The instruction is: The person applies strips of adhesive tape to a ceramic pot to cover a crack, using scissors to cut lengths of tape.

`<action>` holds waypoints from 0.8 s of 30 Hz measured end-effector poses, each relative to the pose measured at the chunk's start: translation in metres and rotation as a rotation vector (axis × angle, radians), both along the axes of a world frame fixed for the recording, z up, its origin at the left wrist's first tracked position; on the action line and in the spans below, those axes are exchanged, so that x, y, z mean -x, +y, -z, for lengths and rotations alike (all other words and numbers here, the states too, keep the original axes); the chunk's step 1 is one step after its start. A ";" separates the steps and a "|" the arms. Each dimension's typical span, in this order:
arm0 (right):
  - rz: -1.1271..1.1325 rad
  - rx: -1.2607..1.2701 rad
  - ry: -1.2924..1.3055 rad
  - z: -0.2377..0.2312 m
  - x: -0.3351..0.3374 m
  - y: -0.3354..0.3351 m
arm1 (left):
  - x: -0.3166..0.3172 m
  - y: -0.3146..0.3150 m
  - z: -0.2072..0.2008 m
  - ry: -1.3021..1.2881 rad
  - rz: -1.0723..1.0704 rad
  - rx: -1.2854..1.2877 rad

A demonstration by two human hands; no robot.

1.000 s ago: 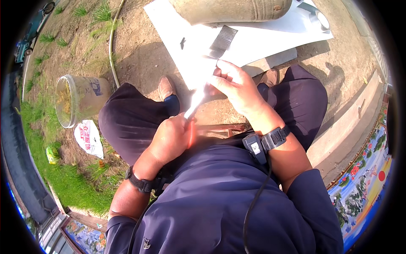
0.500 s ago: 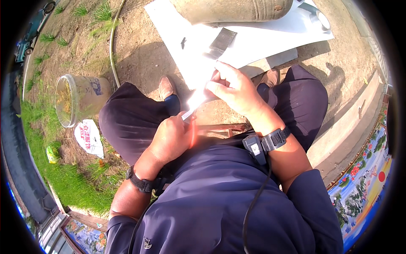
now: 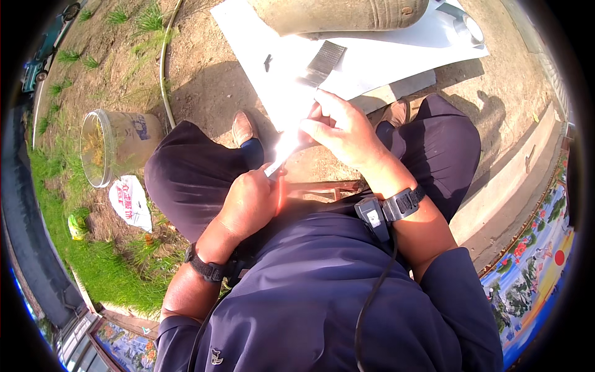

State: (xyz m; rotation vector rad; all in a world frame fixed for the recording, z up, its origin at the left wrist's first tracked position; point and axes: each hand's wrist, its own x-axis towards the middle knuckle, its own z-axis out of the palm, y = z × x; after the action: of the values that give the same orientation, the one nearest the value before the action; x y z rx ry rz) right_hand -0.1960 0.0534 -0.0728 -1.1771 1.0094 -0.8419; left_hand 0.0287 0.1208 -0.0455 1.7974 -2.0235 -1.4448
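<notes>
A shiny strip (image 3: 276, 164), whitened by strong glare, stretches between my two hands over my lap. At its near end my left hand (image 3: 250, 199) is closed around it, fingers curled. My right hand (image 3: 344, 129) pinches the far end between thumb and fingers, beside the edge of a white board (image 3: 260, 56). Glare hides the strip's middle and its exact kind. Just beyond my right hand, a dark textured patch (image 3: 326, 61) lies on the board. A silvery roll that looks like tape (image 3: 471, 30) rests at the board's far right.
A large rounded grey-beige object (image 3: 341, 15) sits on the board's far side. On the left are a clear plastic bucket (image 3: 133, 139) on its side, a white plastic bag (image 3: 131, 201) and a hose (image 3: 163, 68). A concrete curb (image 3: 511, 192) runs along the right.
</notes>
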 end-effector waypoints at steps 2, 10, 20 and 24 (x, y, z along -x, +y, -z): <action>0.003 0.004 -0.006 -0.001 0.000 0.000 | -0.001 0.000 0.002 0.012 -0.002 -0.011; 0.056 -0.008 -0.070 -0.001 -0.002 0.000 | -0.001 0.001 0.006 0.041 -0.024 -0.070; 0.111 -0.125 -0.189 0.005 0.001 -0.002 | 0.002 -0.002 -0.003 0.001 -0.002 -0.084; 0.074 0.004 -0.091 0.002 0.001 -0.003 | 0.002 -0.001 -0.004 0.033 -0.065 -0.095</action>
State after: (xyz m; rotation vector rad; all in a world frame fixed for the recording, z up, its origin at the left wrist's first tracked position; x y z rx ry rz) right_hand -0.1969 0.0507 -0.0751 -1.1004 0.9813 -0.9479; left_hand 0.0266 0.1196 -0.0415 1.8430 -1.8937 -1.5658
